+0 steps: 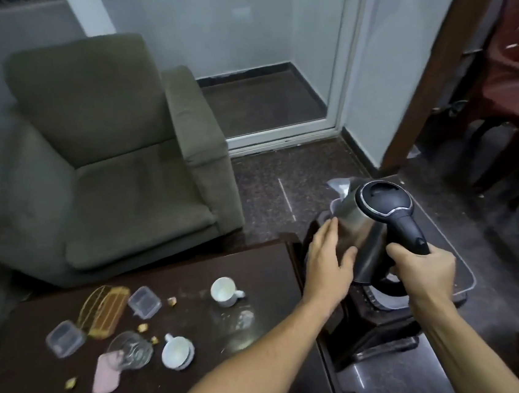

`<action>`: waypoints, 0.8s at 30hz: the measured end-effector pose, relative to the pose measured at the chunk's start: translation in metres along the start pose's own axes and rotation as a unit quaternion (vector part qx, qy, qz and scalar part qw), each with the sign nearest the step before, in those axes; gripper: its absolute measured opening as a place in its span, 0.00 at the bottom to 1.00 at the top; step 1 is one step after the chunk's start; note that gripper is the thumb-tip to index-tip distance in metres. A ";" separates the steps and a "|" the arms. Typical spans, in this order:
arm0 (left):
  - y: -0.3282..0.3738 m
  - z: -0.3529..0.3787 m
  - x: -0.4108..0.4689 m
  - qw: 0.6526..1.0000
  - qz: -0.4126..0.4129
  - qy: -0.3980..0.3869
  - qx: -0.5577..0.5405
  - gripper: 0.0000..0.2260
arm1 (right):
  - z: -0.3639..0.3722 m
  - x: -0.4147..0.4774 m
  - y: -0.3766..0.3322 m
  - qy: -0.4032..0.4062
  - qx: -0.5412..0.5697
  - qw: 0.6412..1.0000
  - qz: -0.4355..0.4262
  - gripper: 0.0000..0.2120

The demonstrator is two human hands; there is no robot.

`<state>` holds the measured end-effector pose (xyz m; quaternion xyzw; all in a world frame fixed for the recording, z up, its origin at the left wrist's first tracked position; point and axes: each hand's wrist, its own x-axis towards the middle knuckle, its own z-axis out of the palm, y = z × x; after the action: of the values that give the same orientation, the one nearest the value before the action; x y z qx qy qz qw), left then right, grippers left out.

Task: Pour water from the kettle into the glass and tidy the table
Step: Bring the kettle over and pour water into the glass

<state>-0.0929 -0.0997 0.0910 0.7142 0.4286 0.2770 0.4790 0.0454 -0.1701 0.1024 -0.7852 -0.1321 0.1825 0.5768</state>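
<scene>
A steel kettle (365, 226) with a black lid and handle is tilted just above its round base (387, 296), over a tray on a low side stand. My right hand (423, 270) grips the kettle's black handle. My left hand (326, 263) lies flat against the kettle's steel side, fingers spread. A clear glass (243, 318) stands on the dark table (259, 266), hard to make out. A clear glass bowl (130, 350) lies further left on the table.
On the table are two white cups (225, 291) (177, 352), two small clear plastic boxes (144, 301) (65, 338), a gold wire holder (105, 308), pink coasters (106, 377) and several small gold scraps. A grey-green armchair (113, 154) stands behind the table.
</scene>
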 end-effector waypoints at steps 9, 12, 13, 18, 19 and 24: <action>-0.014 -0.117 -0.077 0.994 -0.001 0.109 0.018 0.29 | 0.054 -0.109 -0.043 -0.074 -0.048 0.996 -0.008 0.15; -0.021 -0.156 -0.104 0.990 0.001 0.139 0.022 0.29 | 0.073 -0.151 -0.055 -0.111 -0.043 0.993 -0.013 0.12; -0.024 -0.169 -0.113 0.989 0.001 0.148 0.023 0.29 | 0.079 -0.166 -0.059 -0.121 -0.037 0.992 -0.017 0.11; -0.040 -0.229 -0.157 0.984 -0.006 0.173 0.032 0.28 | 0.105 -0.234 -0.072 -0.156 -0.024 0.987 -0.027 0.14; -0.044 -0.240 -0.165 0.984 -0.006 0.176 0.030 0.28 | 0.110 -0.247 -0.074 -0.164 -0.024 0.986 -0.026 0.13; -0.071 -0.289 -0.201 0.981 -0.014 0.191 0.024 0.28 | 0.136 -0.309 -0.078 -0.188 -0.035 0.981 -0.020 0.11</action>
<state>-0.4466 -0.1346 0.1405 0.6532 0.5285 0.3914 0.3752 -0.2911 -0.1595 0.1816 -0.7539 -0.2606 0.3105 0.5171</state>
